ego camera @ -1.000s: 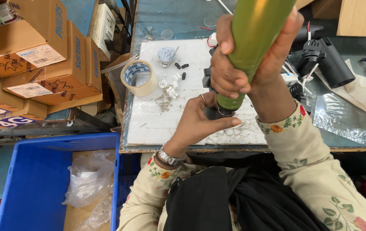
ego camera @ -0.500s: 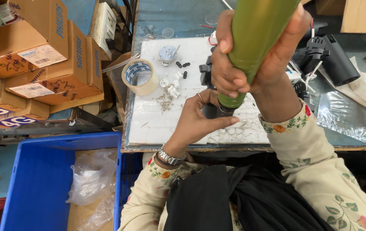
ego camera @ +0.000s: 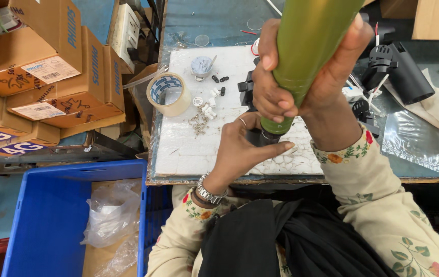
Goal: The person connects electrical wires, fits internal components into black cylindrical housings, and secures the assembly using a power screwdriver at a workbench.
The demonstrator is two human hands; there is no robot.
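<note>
Cluttered workbench (ego camera: 281, 31), with a white pad (ego camera: 188, 149) laid on top. Off to the left, brown cartons (ego camera: 60, 66) are stacked, each stuck with a white rectangular label, and a blue crate (ego camera: 50, 215) holding crumpled plastic bags is parked below. A green driver (ego camera: 306, 56) is wrapped tight by the right hand (ego camera: 291, 87), its tip pressed down on a small black part (ego camera: 258, 136) that's pinned to the pad by the closed left hand (ego camera: 240, 149). Looks like a screw is being driven; the driver probably needs to be kept straight. A tape roll (ego camera: 168, 95) and loose screws (ego camera: 199, 123) are lying nearby.
</note>
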